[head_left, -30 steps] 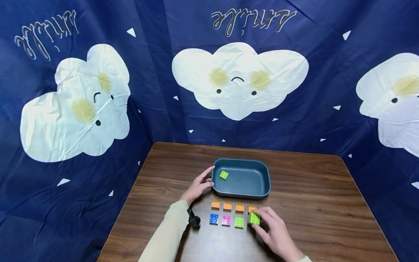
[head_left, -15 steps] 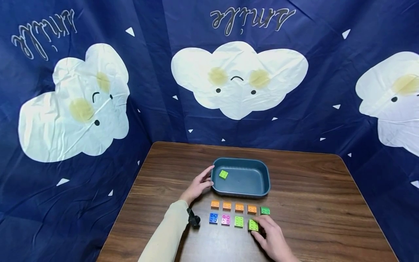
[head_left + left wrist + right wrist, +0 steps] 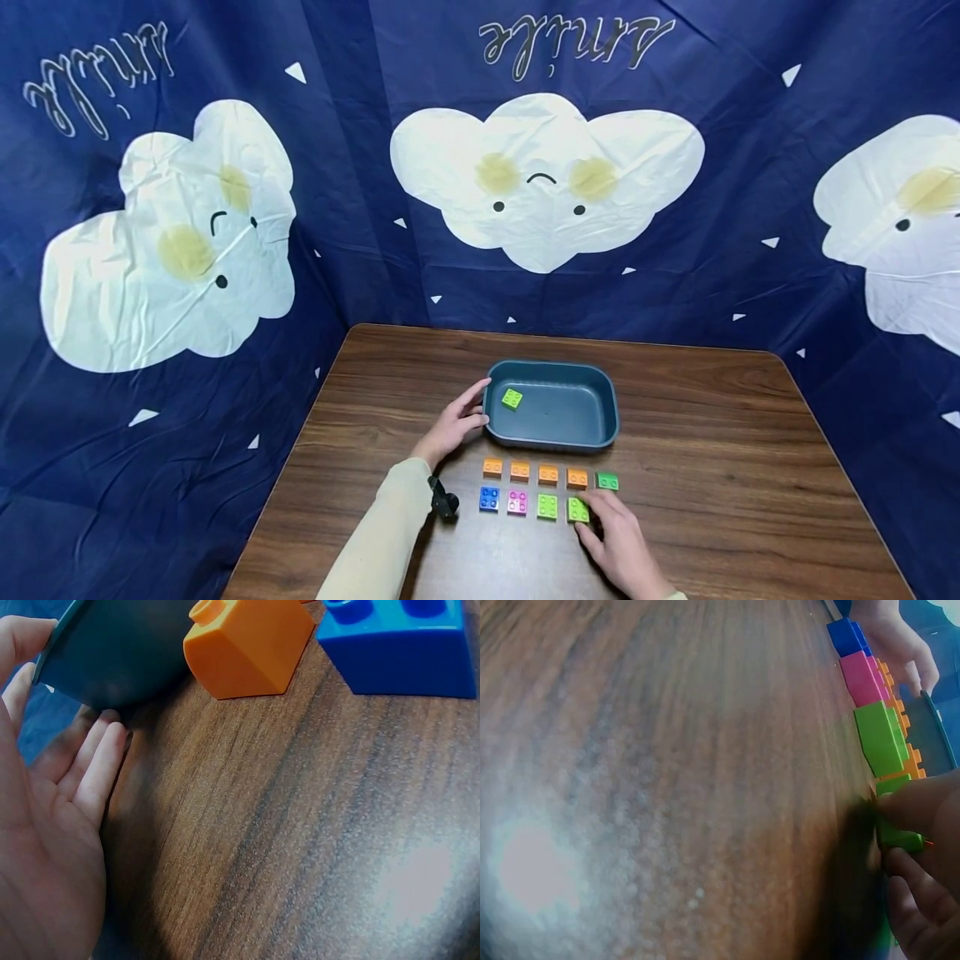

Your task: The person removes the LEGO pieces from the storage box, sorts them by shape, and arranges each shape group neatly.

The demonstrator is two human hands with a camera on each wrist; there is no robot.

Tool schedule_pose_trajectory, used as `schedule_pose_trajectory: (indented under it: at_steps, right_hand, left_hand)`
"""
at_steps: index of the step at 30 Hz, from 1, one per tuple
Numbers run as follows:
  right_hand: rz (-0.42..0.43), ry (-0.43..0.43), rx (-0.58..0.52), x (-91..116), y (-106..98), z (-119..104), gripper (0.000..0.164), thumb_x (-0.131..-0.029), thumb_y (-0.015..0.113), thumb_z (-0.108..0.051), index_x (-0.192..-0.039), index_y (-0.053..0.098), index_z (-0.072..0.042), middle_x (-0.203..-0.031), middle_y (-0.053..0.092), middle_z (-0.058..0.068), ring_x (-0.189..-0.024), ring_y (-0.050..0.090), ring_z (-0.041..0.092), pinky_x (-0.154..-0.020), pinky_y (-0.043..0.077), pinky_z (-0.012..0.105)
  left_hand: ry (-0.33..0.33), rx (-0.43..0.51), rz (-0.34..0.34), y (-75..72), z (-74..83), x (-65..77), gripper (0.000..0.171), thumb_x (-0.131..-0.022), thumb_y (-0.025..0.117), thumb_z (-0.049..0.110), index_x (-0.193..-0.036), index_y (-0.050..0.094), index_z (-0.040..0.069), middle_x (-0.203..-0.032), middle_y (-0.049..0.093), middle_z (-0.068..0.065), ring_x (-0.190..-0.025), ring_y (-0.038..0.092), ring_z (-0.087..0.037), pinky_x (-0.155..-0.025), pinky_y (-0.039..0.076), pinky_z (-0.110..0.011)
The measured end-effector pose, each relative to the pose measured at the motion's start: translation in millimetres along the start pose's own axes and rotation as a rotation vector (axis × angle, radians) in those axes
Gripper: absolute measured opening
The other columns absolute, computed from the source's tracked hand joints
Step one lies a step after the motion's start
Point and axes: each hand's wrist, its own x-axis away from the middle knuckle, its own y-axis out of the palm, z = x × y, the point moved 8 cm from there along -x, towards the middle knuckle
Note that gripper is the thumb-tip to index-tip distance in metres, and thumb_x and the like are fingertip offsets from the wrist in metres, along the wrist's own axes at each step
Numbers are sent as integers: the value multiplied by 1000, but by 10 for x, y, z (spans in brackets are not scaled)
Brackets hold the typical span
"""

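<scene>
At the right end of the front row, my right hand [image 3: 618, 537] pinches a lime green toy brick [image 3: 577, 510] between thumb and finger, low at the tabletop. In the right wrist view those digits partly cover the brick [image 3: 900, 838]. My left hand [image 3: 448, 428] touches the left side of a dark teal bin [image 3: 553, 445], its fingers extended. One fingertip meets the rim in the left wrist view, while other fingers lie low beside the wall. Inside the bin, near its left end, lies another lime green brick [image 3: 512, 399].
Left of the pinched brick are a blue brick [image 3: 489, 499], a pink brick [image 3: 517, 502] and a lime green brick [image 3: 547, 507]. Behind them runs a row of several orange bricks [image 3: 520, 472], ending in a green brick [image 3: 607, 481]. A printed curtain [image 3: 360, 275] surrounds the wooden table [image 3: 705, 442].
My right hand has brought the lime green brick down to the table, lining it up with the front row. The green brick behind has come into view. My left hand stays at the bin.
</scene>
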Motion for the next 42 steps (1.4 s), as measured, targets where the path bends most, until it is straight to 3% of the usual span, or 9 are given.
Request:
schedule_pose_trajectory:
  at_steps: [13, 31, 42]
  right_hand:
    - [-18, 35, -3, -15, 23, 45, 42, -78, 91, -4, -117, 76, -8, -113, 70, -1, -101, 67, 10, -81, 61, 33]
    - [-16, 11, -26, -5, 32, 58, 42, -77, 91, -3, -116, 76, -8, -112, 70, -1, -96, 64, 6, -77, 59, 29]
    - [-66, 75, -40, -18, 71, 104, 41, -79, 91, -5, -117, 76, -12, -112, 70, -3, -97, 64, 5, -78, 59, 29]
  left_hand:
    - [7, 16, 0, 6, 40, 8, 71, -100, 61, 4, -165, 37, 21, -161, 44, -23, -135, 55, -40, -106, 54, -47]
    - [2, -18, -4, 8, 14, 1, 71, -101, 63, 7, -164, 39, 27, -162, 44, -19, -136, 55, -36, -109, 53, -47]
    - [-9, -23, 2, -2, 6, 3, 70, -101, 63, 9, -164, 39, 27, -162, 44, -18, -136, 55, -35, -108, 53, -47]
